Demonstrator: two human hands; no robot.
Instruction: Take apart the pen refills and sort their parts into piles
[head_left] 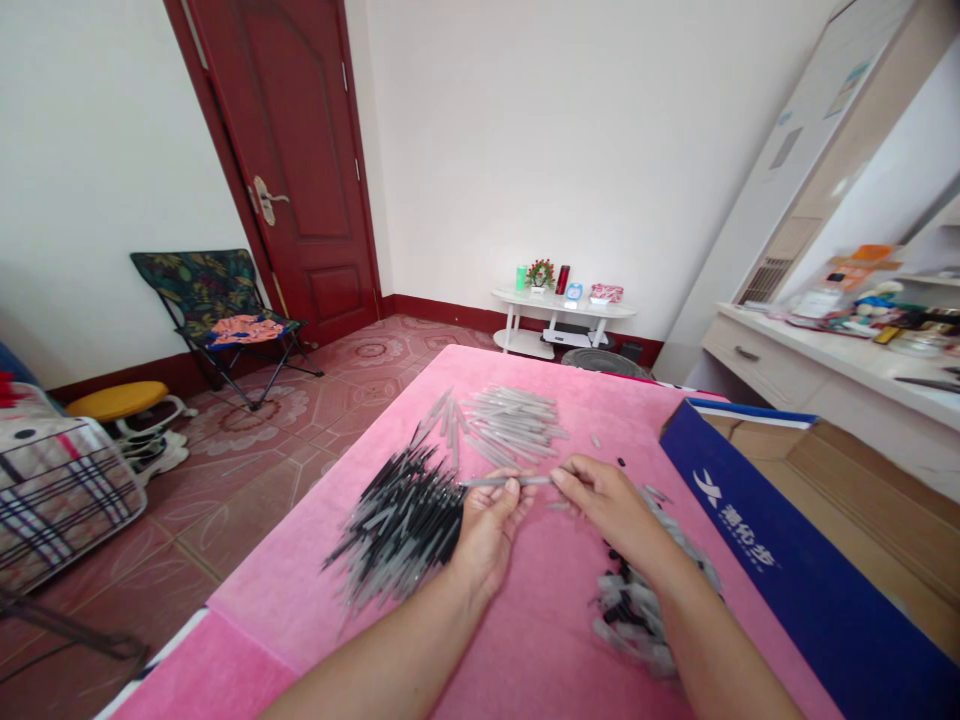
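Observation:
Between my two hands a slim grey pen [534, 480] lies level above the pink cloth. My left hand [486, 525] is closed around its middle. At the pen's right end, the thumb and fingers of my right hand [604, 497] pinch together; whether a cap is in them is too small to tell. Left of my left hand spreads a heap of black and grey pen parts [405, 520]. Beyond my hands lies a pile of pale grey pens [514, 420]. Small clear and black caps [634, 610] are heaped beneath my right forearm, partly hidden by it.
The pink-covered table [300, 570] fills the foreground. An open blue cardboard box [750, 540] stands along its right side. Beyond are a white side table [562, 305], a dresser [810, 370], a folding chair [217, 300] and a red door [300, 150].

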